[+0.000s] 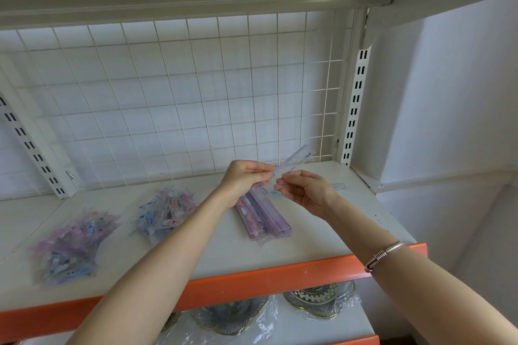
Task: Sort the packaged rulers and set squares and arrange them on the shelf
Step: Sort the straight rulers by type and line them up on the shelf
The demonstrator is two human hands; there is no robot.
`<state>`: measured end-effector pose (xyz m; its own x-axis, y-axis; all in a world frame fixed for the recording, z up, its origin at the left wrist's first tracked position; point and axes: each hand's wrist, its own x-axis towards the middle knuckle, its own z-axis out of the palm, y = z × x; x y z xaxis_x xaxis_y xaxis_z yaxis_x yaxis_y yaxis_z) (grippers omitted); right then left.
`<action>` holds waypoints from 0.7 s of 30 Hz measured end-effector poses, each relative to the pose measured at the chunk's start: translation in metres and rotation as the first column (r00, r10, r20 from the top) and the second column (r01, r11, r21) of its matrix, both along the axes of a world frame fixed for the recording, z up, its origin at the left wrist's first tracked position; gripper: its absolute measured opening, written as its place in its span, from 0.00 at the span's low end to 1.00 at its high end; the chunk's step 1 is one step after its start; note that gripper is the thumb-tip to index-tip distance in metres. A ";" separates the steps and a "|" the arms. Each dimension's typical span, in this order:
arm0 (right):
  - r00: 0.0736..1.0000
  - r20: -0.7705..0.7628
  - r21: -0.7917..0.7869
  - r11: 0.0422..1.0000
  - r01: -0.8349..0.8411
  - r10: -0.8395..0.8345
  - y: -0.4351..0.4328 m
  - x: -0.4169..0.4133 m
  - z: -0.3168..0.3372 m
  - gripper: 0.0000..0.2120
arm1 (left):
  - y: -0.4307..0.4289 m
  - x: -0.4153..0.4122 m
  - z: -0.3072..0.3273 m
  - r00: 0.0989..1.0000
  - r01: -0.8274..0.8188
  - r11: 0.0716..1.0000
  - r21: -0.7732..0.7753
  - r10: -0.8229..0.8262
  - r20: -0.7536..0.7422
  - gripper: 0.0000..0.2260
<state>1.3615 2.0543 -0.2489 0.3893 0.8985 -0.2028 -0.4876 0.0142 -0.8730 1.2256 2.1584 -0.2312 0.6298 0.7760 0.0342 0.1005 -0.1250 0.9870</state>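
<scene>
My left hand (244, 180) pinches a clear packaged ruler (294, 159) that slants up to the right above the white shelf (224, 255). My right hand (305, 190) is beside it, its fingers curled and touching the ruler's wrapper near the lower end. Below both hands a stack of purple and pink packaged rulers (263, 216) lies flat on the shelf. A clear packaged ruler (337, 186) lies near the shelf's right back corner, partly hidden by my right wrist.
Two heaps of small plastic packets lie on the shelf, one at the left (73, 246) and one in the middle (165, 210). A wire grid (182, 98) backs the shelf. Wrapped glass dishes (319, 300) sit on the lower shelf. An orange strip (280, 274) edges the front.
</scene>
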 end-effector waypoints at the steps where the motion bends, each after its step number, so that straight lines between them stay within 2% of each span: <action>1: 1.000 -0.005 -0.001 1.000 -0.004 0.004 0.000 0.000 0.000 0.03 | 0.000 -0.001 -0.001 1.000 0.000 1.000 0.003 0.000 0.000 0.10; 8: 1.000 0.009 0.024 1.000 0.011 -0.011 -0.001 -0.001 -0.002 0.01 | 0.000 -0.003 0.000 0.999 -0.003 0.998 0.070 0.006 -0.052 0.09; 10: 0.996 0.070 0.054 0.997 0.049 -0.053 -0.001 -0.002 0.000 0.02 | -0.001 -0.003 -0.001 0.997 0.015 0.994 0.112 -0.006 -0.081 0.10; 13: 0.956 0.247 0.136 0.982 0.129 -0.160 0.001 -0.003 0.003 0.04 | -0.004 0.000 -0.002 0.998 -0.027 0.985 0.171 0.037 -0.054 0.08; 15: 0.865 0.432 0.198 0.963 0.185 -0.255 0.003 -0.003 0.005 0.06 | -0.008 0.002 0.002 0.997 -0.070 0.989 0.128 0.067 0.028 0.07; 18: 0.591 0.729 0.254 0.939 0.233 -0.345 0.005 -0.003 0.005 0.05 | -0.013 0.006 0.010 0.984 -0.076 0.997 0.016 0.073 0.164 0.06; 21: 0.375 0.848 0.312 0.925 0.219 -0.374 0.007 -0.006 0.001 0.03 | -0.016 0.010 0.013 0.971 -0.119 0.993 0.025 0.111 0.214 0.07</action>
<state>1.3557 2.0612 -0.2479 0.5252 0.6712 0.5231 0.6065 0.1360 -0.7834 1.2356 2.1425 -0.2185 0.5115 0.8386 0.1873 -0.0940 -0.1621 0.9823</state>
